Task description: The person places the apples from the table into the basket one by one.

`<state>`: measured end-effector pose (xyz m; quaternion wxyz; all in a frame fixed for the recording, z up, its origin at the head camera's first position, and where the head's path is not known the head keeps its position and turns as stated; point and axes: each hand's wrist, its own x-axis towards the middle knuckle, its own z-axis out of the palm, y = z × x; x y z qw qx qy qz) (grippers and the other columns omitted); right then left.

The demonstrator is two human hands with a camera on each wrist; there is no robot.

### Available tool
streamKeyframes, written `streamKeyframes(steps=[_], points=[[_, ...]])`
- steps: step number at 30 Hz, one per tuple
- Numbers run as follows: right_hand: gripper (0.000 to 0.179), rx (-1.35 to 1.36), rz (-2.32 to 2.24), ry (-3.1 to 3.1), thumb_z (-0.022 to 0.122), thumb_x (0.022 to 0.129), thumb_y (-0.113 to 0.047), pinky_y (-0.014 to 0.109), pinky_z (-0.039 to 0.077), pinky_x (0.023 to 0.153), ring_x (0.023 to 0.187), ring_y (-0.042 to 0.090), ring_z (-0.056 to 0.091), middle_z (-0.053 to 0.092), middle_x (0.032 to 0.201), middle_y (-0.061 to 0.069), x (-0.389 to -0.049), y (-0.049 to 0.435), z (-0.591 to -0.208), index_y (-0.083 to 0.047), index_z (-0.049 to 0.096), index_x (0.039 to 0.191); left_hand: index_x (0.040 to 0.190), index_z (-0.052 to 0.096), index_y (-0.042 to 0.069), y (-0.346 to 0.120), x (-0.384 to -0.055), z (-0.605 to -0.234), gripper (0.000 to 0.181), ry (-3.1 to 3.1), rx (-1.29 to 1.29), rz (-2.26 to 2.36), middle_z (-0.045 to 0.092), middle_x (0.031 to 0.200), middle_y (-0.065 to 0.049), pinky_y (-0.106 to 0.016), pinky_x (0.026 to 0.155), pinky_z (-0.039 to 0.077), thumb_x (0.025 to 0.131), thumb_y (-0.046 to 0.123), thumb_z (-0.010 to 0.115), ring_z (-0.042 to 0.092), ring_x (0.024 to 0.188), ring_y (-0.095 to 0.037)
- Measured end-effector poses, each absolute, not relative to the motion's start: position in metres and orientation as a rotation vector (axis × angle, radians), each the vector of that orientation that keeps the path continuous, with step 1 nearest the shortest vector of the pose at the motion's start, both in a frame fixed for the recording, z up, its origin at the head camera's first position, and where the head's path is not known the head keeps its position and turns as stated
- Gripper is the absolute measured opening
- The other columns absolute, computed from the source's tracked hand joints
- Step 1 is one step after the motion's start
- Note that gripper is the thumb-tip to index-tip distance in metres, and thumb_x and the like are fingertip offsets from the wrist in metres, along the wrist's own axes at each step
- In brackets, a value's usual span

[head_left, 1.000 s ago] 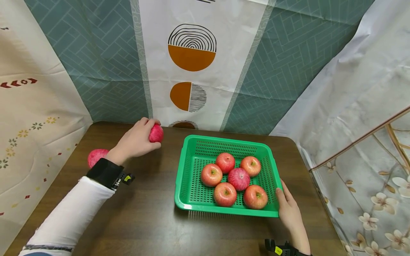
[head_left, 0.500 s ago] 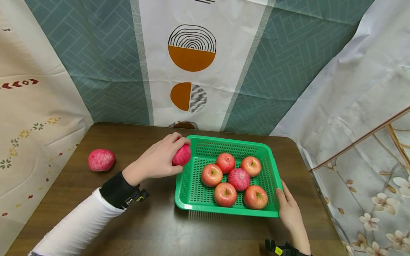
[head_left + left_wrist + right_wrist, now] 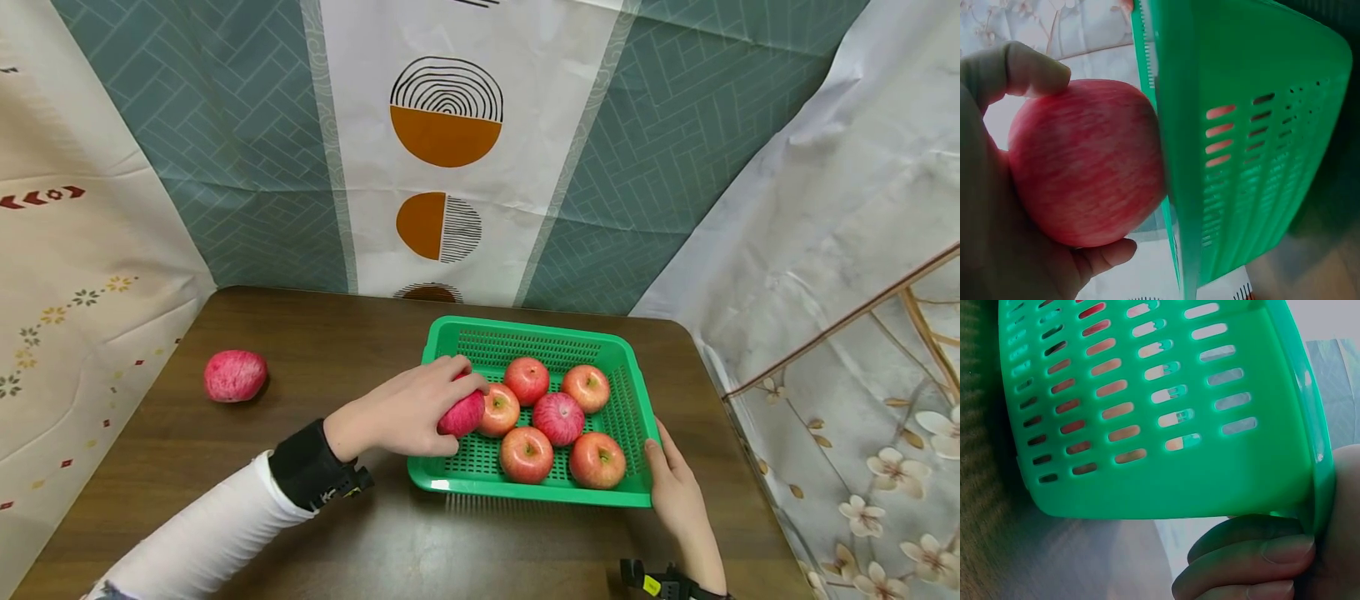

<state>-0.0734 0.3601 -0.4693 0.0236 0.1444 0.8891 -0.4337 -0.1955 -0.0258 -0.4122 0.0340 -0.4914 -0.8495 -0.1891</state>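
A red apple [image 3: 1088, 162] is gripped in my left hand [image 3: 408, 408], thumb and fingers around its sides. In the head view that hand is over the left side of a green plastic basket [image 3: 525, 494]. Several apples lie inside, among them a darker red streaked apple [image 3: 558, 418] in the middle and a paler apple [image 3: 527, 455] near the front wall. My right hand [image 3: 681, 492] holds the basket's right rim near the front corner. In the right wrist view, its curled fingers [image 3: 1247, 565] show beneath the rim.
Another dark red apple [image 3: 236, 376] lies on the brown wooden table [image 3: 337, 525] at the left. A patterned curtain [image 3: 255, 150] hangs behind the table, with pale cloths at both sides.
My left hand has carried the apple rightward from the table's back left to over the basket. The apple left on the table came into full view. The right hand has stayed on the rim.
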Motion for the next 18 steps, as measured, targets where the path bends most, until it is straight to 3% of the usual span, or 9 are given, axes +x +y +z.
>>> streamKeyframes(steps=[11,18], points=[[0.06,0.457,-1.332,2.745,0.025,0.107,-0.05,0.058,0.039,0.092,0.118,0.038,0.044,0.032,0.151,0.024,-0.075,0.36,-0.47,-0.027,0.008,0.16,0.125,0.053,0.024,-0.008,-0.184,-0.423,0.055,-2.789,-1.698,-0.463,0.046,0.111,0.004,-0.025,0.069,0.048,0.074,0.037,0.07,0.045,0.097,-0.01],[0.06,0.463,-1.314,2.75,0.025,0.107,-0.051,0.06,0.038,0.093,0.12,0.039,0.043,0.031,0.152,0.024,-0.075,0.36,-0.47,-0.028,0.008,0.16,0.128,0.055,0.027,0.0,-0.184,-0.425,0.054,-3.016,-1.629,-0.418,0.048,0.11,0.003,-0.026,0.066,0.049,0.078,0.038,0.07,0.044,0.1,-0.012]])
